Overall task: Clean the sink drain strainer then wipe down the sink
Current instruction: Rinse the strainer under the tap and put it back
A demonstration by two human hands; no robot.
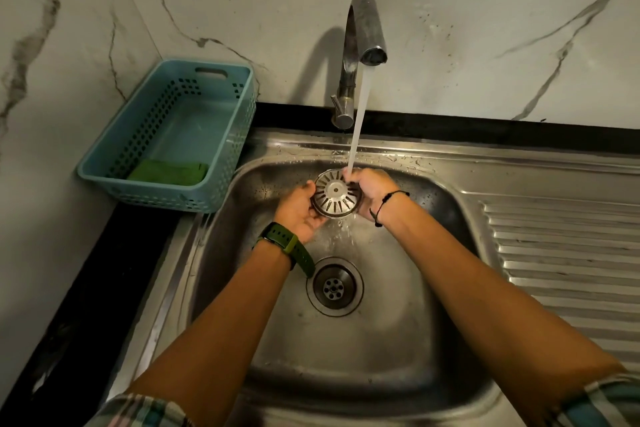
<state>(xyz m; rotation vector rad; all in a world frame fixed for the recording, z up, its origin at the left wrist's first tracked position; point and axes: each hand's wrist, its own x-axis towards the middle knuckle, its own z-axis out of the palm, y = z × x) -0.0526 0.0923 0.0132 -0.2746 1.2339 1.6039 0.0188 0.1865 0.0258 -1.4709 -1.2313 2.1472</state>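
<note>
A round metal drain strainer (335,193) with slots around a central disc is held above the steel sink (398,340), its underside tilted toward me. My left hand (299,210) grips its left edge and my right hand (369,189) grips its right edge. Water runs from the faucet (363,28) and strikes near the strainer's upper right rim and my right fingers, then splashes down into the basin. The open drain hole (334,285) lies below my hands.
A blue plastic basket (221,135) stands on the black counter left of the sink, with a green scrub pad (168,172) inside. A ribbed drainboard (568,253) extends to the right. A marble wall rises behind.
</note>
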